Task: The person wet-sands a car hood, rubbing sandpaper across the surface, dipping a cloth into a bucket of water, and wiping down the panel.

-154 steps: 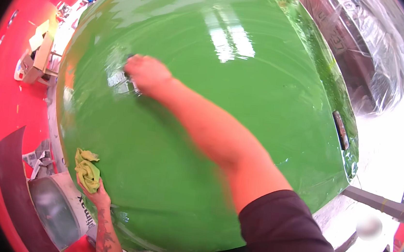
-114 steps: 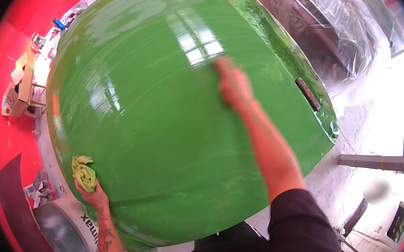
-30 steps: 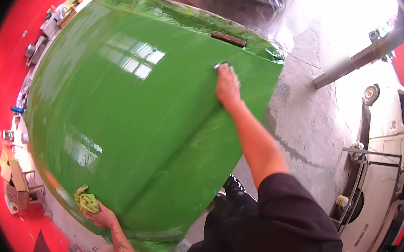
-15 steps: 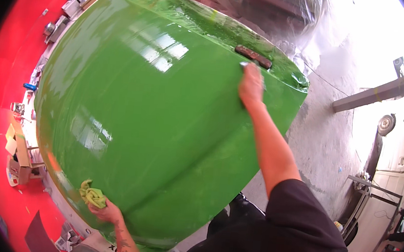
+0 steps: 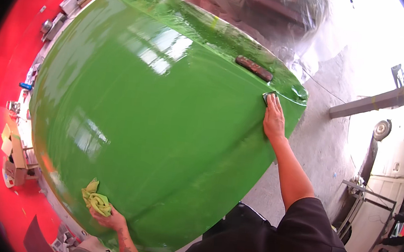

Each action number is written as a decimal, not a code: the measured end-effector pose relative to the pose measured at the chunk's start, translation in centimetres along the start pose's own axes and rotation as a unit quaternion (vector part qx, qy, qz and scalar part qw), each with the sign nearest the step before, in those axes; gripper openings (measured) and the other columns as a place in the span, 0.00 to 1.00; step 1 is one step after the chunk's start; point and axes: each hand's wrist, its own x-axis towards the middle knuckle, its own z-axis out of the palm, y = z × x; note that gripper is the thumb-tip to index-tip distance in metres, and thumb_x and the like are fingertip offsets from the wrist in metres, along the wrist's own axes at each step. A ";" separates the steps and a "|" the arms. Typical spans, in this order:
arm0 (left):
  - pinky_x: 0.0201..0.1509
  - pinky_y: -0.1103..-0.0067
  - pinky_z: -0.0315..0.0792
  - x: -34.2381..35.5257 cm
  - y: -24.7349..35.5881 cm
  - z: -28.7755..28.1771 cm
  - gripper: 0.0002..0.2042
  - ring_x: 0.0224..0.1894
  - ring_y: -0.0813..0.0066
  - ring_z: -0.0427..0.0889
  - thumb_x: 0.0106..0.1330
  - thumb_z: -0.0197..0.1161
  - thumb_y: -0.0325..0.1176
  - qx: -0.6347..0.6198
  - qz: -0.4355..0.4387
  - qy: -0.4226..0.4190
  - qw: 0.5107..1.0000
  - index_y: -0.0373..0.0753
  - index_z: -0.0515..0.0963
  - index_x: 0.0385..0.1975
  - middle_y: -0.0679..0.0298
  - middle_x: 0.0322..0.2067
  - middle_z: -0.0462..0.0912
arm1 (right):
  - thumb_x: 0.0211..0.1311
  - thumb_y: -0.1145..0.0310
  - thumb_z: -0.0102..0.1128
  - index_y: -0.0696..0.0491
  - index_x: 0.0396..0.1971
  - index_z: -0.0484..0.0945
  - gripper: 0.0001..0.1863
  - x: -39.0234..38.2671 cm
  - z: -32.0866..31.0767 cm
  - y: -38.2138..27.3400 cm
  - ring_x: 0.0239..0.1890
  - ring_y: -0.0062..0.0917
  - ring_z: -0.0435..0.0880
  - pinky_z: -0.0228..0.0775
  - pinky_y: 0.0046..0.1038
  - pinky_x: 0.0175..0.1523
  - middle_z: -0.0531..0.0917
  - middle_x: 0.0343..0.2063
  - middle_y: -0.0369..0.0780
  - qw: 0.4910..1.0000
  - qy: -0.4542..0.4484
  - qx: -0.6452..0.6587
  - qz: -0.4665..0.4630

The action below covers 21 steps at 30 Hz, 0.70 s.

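A large, glossy green car hood (image 5: 163, 122) fills the middle of the head view, with window reflections on its wet-looking paint. At its lower left, my left hand (image 5: 114, 219) grips a crumpled yellow-green cloth (image 5: 99, 204) above the panel's edge. My right hand (image 5: 274, 118) lies stretched out near the hood's far right corner, its fingers pressing a small dark sandpaper sheet (image 5: 265, 97) onto the paint. Most of that sheet is hidden under the fingers. Just beyond it, a dark reddish-brown oblong block (image 5: 254, 68) rests on the green plastic-covered edge.
A plastic-wrapped car (image 5: 271, 11) stands behind the hood. To the right are a grey post (image 5: 380, 97), a metal frame (image 5: 370, 193) and a white vehicle (image 5: 393, 164). Cardboard boxes (image 5: 14, 151) and shop items line the red wall (image 5: 9, 59) at left.
My right hand has slid right and toward me along the hood with the sheet, away from the block. My left hand and the cloth have shifted slightly, with the view moving a little too.
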 end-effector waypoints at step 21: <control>0.64 0.57 0.60 -0.3 0.5 -0.7 0.37 0.64 0.48 0.64 0.57 0.68 0.36 0.011 0.014 -0.024 1.000 0.36 0.58 0.66 0.50 0.63 0.63 | 0.56 0.76 0.48 0.52 0.47 0.76 0.18 11.7 15.2 -25.8 0.55 0.41 0.75 0.68 0.36 0.60 0.78 0.48 0.45 0.921 -0.113 0.157 -0.337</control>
